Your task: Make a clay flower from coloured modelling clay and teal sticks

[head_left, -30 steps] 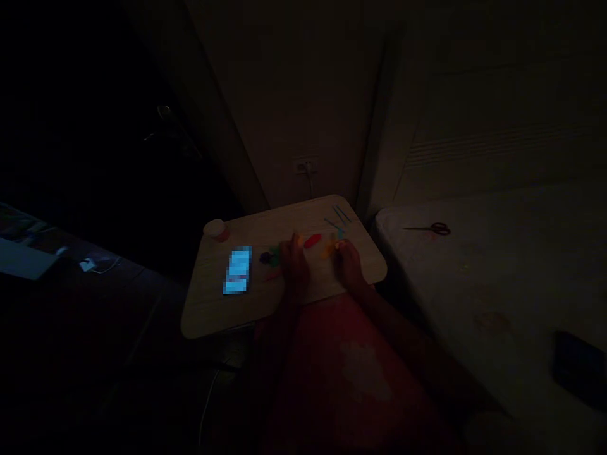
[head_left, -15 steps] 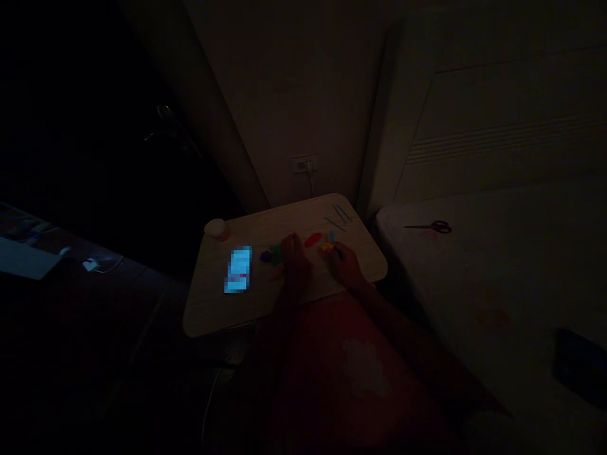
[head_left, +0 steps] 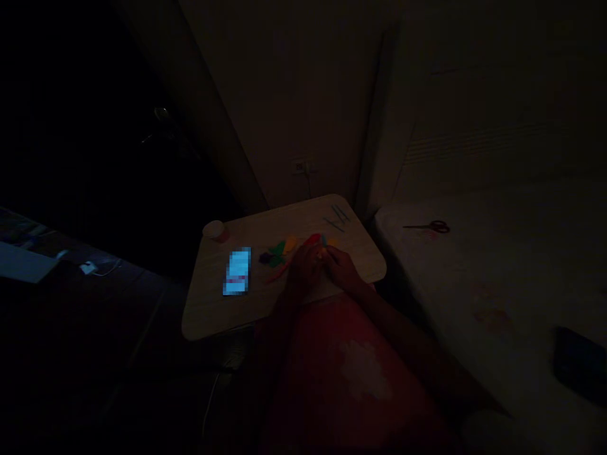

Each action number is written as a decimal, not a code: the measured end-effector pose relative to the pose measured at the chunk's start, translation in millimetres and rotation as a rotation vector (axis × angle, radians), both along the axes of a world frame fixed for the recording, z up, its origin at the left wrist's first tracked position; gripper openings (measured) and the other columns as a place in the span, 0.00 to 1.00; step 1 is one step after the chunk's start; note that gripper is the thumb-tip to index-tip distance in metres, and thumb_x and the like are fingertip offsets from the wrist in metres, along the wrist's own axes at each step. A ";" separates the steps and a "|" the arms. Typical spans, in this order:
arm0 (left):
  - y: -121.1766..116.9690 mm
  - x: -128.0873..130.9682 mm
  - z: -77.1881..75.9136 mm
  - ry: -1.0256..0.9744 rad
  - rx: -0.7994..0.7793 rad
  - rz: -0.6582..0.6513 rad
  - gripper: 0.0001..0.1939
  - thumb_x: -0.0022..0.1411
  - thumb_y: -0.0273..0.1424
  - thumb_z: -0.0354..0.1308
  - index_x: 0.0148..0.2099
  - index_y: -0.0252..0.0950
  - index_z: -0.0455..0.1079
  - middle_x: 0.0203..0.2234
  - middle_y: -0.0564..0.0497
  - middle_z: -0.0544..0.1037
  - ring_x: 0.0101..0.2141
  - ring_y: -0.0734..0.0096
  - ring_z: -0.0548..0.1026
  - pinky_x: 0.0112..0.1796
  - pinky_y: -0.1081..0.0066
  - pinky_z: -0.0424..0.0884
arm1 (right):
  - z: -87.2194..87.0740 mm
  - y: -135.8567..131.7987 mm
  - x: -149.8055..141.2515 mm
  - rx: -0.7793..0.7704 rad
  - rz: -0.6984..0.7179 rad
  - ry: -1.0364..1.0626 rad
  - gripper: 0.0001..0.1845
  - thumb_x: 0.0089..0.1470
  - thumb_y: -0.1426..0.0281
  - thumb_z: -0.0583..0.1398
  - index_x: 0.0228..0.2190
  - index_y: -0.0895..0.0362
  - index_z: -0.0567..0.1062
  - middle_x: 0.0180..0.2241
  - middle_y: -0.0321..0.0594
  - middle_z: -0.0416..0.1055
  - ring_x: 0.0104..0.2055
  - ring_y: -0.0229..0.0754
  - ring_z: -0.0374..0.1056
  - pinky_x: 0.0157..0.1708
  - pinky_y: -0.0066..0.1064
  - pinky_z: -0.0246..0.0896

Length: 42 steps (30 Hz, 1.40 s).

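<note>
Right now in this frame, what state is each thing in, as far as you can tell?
Phone: screen lit
Cup: upright, lid or not unclear
Scissors: look shut
Plug: in the wall socket
Sticks: lying flat
Red piece: partly hidden
Left hand: bent, grip unclear
Right hand: fingers curled, grip unclear

Left hand (head_left: 303, 266): moved right, uncovering the orange piece (head_left: 290, 244) and more of the green piece (head_left: 279, 254) and pink strip (head_left: 277, 273); now partly over the red piece (head_left: 313, 239). Right hand (head_left: 341, 265): shifted left, just beside the left, formerly apart. Blue piece (head_left: 324, 239): nearer the red.
</note>
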<state>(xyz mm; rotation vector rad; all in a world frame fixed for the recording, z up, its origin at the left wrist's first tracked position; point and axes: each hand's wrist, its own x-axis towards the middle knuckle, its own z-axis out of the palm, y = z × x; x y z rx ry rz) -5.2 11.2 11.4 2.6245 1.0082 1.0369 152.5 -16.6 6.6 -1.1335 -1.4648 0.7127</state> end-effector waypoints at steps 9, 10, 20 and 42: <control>4.5 0.2 -0.7 -0.040 -0.079 -0.033 0.17 0.75 0.35 0.45 0.52 0.36 0.73 0.46 0.43 0.79 0.50 0.60 0.74 0.55 0.58 0.70 | 0.6 0.4 1.8 -0.029 -0.066 0.041 0.15 0.55 0.57 0.62 0.25 0.55 0.72 0.26 0.36 0.72 0.31 0.41 0.65 0.35 0.31 0.60; 4.8 -0.2 0.4 -0.074 -0.096 -0.026 0.18 0.75 0.35 0.43 0.49 0.37 0.74 0.44 0.44 0.79 0.48 0.61 0.75 0.54 0.59 0.70 | 0.8 0.3 2.1 -0.033 -0.073 0.063 0.15 0.56 0.58 0.62 0.25 0.55 0.73 0.27 0.36 0.72 0.31 0.41 0.65 0.36 0.32 0.60; 4.3 -6.1 0.1 -0.280 -0.321 0.048 0.19 0.74 0.37 0.47 0.58 0.37 0.72 0.47 0.44 0.81 0.45 0.61 0.79 0.51 0.60 0.73 | -5.4 3.9 6.6 -0.062 -0.116 0.204 0.14 0.58 0.59 0.59 0.28 0.55 0.74 0.29 0.37 0.73 0.34 0.43 0.67 0.38 0.32 0.60; 10.6 -4.3 3.3 -0.404 -0.356 0.123 0.12 0.71 0.37 0.53 0.44 0.36 0.75 0.41 0.47 0.81 0.44 0.64 0.77 0.49 0.65 0.72 | -3.2 3.9 8.2 -0.060 -0.120 0.186 0.13 0.58 0.60 0.58 0.27 0.55 0.75 0.29 0.37 0.73 0.34 0.43 0.67 0.39 0.33 0.60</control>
